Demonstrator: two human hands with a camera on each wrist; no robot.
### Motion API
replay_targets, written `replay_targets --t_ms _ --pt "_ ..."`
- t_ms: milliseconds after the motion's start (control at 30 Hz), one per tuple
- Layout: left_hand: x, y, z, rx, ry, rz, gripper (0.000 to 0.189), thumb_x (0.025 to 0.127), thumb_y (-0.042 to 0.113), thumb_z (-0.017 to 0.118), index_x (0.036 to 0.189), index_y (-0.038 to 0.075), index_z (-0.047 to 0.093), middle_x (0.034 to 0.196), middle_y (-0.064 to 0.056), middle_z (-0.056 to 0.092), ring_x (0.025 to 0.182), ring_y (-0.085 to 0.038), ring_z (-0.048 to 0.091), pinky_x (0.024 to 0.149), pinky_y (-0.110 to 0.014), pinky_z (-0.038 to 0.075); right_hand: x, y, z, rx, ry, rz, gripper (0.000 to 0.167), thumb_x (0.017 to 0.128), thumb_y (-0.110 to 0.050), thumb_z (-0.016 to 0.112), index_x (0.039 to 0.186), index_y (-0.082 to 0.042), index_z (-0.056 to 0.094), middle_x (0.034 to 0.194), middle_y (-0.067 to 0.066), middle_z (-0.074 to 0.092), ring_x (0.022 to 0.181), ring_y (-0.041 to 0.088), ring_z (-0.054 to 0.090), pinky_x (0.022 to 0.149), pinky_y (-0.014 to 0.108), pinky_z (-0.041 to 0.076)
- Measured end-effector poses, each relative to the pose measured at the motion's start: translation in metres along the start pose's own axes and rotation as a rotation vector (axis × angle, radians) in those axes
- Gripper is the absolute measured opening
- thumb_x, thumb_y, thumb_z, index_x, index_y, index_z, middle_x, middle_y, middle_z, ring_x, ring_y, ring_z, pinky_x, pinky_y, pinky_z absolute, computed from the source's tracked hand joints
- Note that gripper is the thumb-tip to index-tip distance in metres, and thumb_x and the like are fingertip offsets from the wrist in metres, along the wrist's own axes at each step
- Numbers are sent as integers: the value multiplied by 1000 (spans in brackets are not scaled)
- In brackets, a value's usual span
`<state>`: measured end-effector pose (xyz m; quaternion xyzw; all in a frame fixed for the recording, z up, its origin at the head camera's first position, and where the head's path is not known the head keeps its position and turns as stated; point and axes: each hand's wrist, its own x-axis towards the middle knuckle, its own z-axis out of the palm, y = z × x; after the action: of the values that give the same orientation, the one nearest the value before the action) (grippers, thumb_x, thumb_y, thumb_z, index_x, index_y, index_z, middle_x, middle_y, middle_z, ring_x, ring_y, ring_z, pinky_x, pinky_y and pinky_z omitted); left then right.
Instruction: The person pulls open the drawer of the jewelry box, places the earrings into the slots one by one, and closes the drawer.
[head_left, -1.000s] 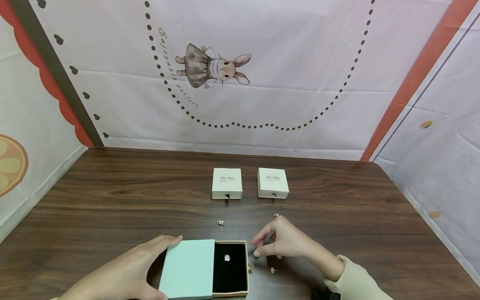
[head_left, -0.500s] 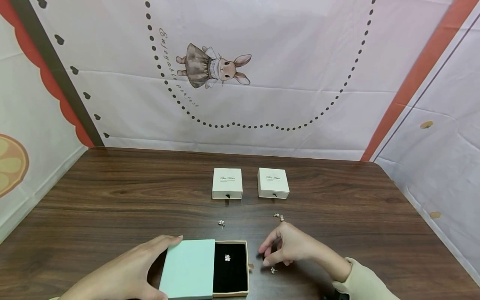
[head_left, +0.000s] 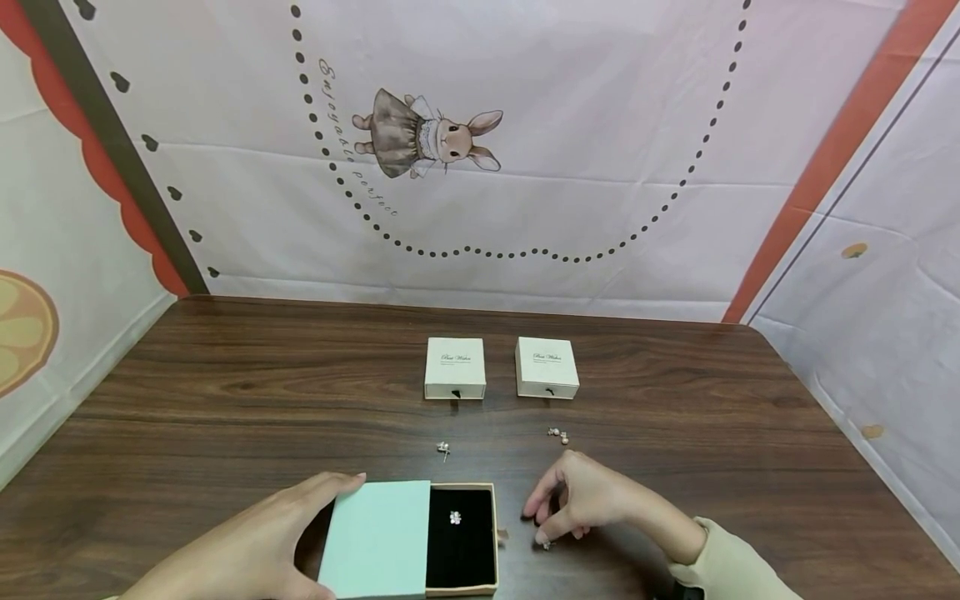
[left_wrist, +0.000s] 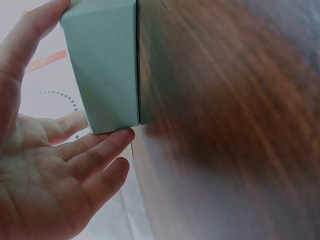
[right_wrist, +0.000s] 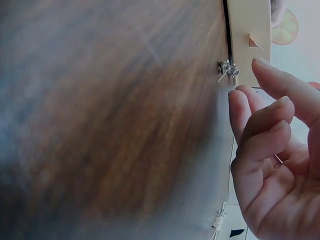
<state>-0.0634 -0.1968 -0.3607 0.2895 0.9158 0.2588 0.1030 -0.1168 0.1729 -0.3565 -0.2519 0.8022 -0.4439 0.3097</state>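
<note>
In the head view, my left hand (head_left: 273, 537) holds a mint-green jewelry box (head_left: 377, 542), thumb at its near side and fingers at its far side. Its drawer is pulled partly out to the right, and an earring (head_left: 455, 517) sits on the black pad (head_left: 459, 558). My right hand (head_left: 592, 498) is just right of the drawer, low over the table, thumb and forefinger spread beside another stud earring (right_wrist: 228, 69). That earring lies beyond the fingertips in the right wrist view, not pinched; the hand partly covers it in the head view.
Two small white boxes (head_left: 455, 367) with dark pull tabs stand farther back on the brown wooden table (head_left: 300, 367). One loose earring (head_left: 443, 448) lies behind the green box. More earrings (head_left: 557, 434) lie behind my right hand. A printed cloth (head_left: 600, 150) hangs behind the table.
My right hand has moved right, away from the drawer's edge, and down to the loose earring. The earrings behind it have come into sight. My left hand and the green box stay put.
</note>
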Motion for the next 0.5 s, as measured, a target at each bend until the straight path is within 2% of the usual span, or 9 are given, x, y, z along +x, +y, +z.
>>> replay_targets --t_ms 500 --pt "1 0 -1 -7 -7 8 100 60 65 70 138 11 37 130 1 45 111 -26 49 78 -34 48 2 -3 4 -130 1 21 13 64 -7 80 74 -8 71 60 -9 59 36 1 45 36 15 39"
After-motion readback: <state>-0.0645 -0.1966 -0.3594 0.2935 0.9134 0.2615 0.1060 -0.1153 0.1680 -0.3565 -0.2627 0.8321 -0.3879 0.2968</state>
